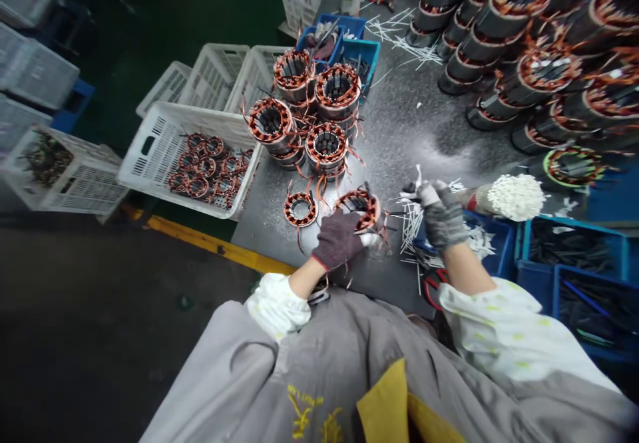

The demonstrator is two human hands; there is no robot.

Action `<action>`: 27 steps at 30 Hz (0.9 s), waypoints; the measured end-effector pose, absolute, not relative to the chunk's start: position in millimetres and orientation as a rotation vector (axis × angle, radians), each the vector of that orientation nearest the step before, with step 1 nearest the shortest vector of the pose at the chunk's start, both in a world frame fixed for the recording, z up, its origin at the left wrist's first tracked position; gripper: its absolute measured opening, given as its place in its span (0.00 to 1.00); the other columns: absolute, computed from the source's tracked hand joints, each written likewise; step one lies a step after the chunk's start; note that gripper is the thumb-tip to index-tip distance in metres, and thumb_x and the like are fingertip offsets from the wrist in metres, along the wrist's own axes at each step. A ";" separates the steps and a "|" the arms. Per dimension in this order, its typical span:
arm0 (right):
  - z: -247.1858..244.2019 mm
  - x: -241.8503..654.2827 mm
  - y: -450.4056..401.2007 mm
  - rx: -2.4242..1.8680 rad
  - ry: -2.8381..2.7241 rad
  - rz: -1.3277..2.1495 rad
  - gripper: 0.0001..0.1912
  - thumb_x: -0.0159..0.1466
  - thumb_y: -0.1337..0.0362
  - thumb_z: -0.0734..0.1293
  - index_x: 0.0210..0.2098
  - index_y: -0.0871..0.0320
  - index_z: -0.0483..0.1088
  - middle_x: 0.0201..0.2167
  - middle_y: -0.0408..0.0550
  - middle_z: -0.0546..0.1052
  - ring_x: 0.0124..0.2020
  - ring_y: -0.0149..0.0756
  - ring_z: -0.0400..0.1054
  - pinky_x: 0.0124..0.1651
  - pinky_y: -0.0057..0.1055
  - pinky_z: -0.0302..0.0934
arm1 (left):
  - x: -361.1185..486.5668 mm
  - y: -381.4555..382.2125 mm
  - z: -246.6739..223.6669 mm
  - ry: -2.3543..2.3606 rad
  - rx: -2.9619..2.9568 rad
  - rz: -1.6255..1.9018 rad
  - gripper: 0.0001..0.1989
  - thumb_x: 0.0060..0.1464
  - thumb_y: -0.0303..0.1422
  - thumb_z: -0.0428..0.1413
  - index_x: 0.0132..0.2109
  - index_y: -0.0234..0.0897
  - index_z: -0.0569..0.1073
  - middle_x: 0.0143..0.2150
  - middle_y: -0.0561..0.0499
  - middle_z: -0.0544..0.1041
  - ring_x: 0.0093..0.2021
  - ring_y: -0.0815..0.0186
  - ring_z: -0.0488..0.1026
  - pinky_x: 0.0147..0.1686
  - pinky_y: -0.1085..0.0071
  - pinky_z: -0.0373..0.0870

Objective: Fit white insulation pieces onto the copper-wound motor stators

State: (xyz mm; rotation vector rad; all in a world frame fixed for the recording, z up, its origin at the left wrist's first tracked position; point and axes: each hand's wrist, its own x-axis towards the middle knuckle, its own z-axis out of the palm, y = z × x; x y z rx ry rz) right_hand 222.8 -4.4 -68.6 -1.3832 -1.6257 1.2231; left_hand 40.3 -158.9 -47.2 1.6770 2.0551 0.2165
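My left hand (339, 240), in a dark purple knit glove with white at a fingertip, grips the near side of a copper-wound motor stator (368, 210) on the grey table. Loose wire ends stick out of the stator. To its right, my right hand (442, 217), in a grey glove with whitened fingers, is raised over the table with fingers pinched together. A small white and dark bit shows at its fingertips, too blurred to name. Beside my left hand lies a thin wound ring (300, 210). Thin white sticks (412, 227) are scattered below my right hand.
Stacked stators (327, 144) stand beyond my left hand; taller stacks (504, 44) fill the back right. A white crate (200, 114) holds small wound rings at left. Blue bins (574, 227), a bundle of white sticks (514, 197) and red-handled scissors (433, 287) sit at right.
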 end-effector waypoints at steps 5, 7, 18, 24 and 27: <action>-50.9 259.6 -35.9 -1.509 -1.828 1.025 0.18 0.67 0.45 0.63 0.36 0.50 0.75 0.35 0.51 0.80 0.39 0.52 0.74 0.48 0.54 0.68 | -21.7 -189.3 -50.1 2.415 1.430 0.099 0.23 0.59 0.52 0.58 0.51 0.39 0.77 0.51 0.39 0.80 0.59 0.42 0.69 0.57 0.48 0.64; -52.6 253.0 -40.1 -1.399 -2.008 1.058 0.18 0.68 0.47 0.61 0.39 0.52 0.76 0.37 0.52 0.81 0.39 0.50 0.75 0.47 0.50 0.68 | -42.1 -193.2 -54.7 2.431 1.380 0.040 0.19 0.60 0.46 0.60 0.49 0.36 0.78 0.49 0.36 0.80 0.58 0.39 0.70 0.56 0.44 0.63; -63.6 199.2 -27.7 -1.049 -3.043 0.758 0.20 0.72 0.56 0.59 0.52 0.58 0.77 0.45 0.56 0.81 0.44 0.47 0.72 0.48 0.39 0.60 | 36.5 -127.5 -53.0 2.036 1.553 0.162 0.21 0.64 0.38 0.56 0.63 0.45 0.71 0.47 0.46 0.82 0.46 0.54 0.80 0.45 0.63 0.71; -75.2 189.7 -49.9 -1.145 -2.916 0.872 0.20 0.67 0.50 0.65 0.45 0.60 0.80 0.52 0.64 0.78 0.53 0.60 0.68 0.56 0.52 0.58 | 31.4 -122.7 -59.8 2.028 1.487 0.219 0.20 0.63 0.42 0.56 0.60 0.43 0.71 0.43 0.49 0.82 0.42 0.56 0.79 0.41 0.65 0.71; -87.8 189.8 -66.3 -1.313 -2.553 1.113 0.19 0.70 0.52 0.63 0.38 0.59 0.80 0.47 0.61 0.80 0.51 0.54 0.70 0.58 0.51 0.60 | 20.4 -132.5 -54.1 2.147 1.545 0.282 0.19 0.68 0.40 0.50 0.62 0.43 0.69 0.47 0.47 0.81 0.47 0.57 0.77 0.47 0.63 0.71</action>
